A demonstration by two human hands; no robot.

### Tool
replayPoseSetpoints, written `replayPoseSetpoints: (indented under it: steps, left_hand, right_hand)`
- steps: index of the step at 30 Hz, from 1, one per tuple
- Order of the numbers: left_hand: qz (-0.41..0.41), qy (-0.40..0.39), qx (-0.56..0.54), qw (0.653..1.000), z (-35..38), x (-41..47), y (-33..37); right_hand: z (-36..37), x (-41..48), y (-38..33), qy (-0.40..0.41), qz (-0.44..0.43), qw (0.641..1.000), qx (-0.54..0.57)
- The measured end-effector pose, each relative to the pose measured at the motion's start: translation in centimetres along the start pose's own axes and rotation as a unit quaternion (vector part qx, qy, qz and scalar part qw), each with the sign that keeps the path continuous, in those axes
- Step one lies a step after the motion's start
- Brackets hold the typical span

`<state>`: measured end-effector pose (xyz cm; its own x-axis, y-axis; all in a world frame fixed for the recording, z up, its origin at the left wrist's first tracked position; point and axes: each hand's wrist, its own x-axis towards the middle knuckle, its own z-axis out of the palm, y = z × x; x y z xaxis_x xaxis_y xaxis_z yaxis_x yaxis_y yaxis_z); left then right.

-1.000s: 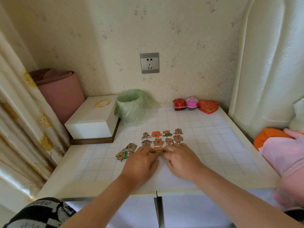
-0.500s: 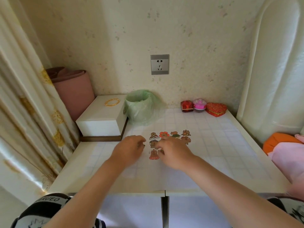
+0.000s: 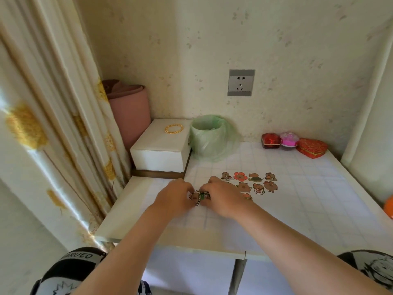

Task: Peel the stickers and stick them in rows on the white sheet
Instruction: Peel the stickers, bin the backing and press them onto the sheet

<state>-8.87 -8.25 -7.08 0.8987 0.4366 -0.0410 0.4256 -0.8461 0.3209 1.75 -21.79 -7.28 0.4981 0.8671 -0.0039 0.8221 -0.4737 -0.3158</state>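
A white sheet (image 3: 282,211) lies on the gridded tabletop. Several cartoon animal stickers (image 3: 248,180) sit on it in two rows, and part of a further one shows below them at my right wrist. Left of the rows, both hands meet over a small brown and green sticker (image 3: 198,196). My left hand (image 3: 174,198) pinches its left side with curled fingers. My right hand (image 3: 223,195) pinches its right side. The fingers hide most of the sticker.
A white box (image 3: 161,150) with a gold bangle (image 3: 173,128) stands at the back left beside a green-bagged bin (image 3: 209,138). Red and pink trinket boxes (image 3: 293,143) line the back wall. A curtain (image 3: 53,124) hangs at left.
Both hands left the sticker rows and moved left; they now hold the brown and green sticker that lay left of the rows. The camera view shifted, so the table sits further right.
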Motion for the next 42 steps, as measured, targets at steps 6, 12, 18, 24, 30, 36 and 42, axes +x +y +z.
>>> replayPoseSetpoints:
  steps: [6,12,18,24,30,36,42]
  left_hand:
    - [-0.028,0.027,-0.097,0.995,-0.3,-0.2,-0.4]
    - [-0.066,0.031,-0.131,0.989,-0.7,-0.1,-0.8]
    - [-0.044,0.033,-0.119,0.991,-0.6,0.2,-0.7]
    - [-0.043,0.029,-0.246,0.968,-1.2,0.4,0.2]
    - [-0.016,0.041,-0.305,0.951,-3.2,0.2,2.4]
    - [-0.049,0.069,-0.470,0.879,-4.7,0.2,5.8]
    - [-0.006,0.045,-0.459,0.887,-4.6,0.5,7.9]
  right_hand:
    - [-0.7,0.7,-0.3,0.019,0.033,0.997,0.061]
    - [-1.3,1.2,-0.3,0.009,0.079,0.981,0.175]
    - [-1.8,1.4,-0.7,0.024,0.132,0.963,0.234]
    - [-3.0,0.6,-0.5,0.041,0.152,0.949,0.274]
    - [-5.3,-0.5,0.0,0.081,0.156,0.917,0.358]
    - [-7.6,-2.6,0.5,0.100,0.186,0.870,0.445]
    - [-8.7,-3.7,1.5,0.124,0.172,0.886,0.413]
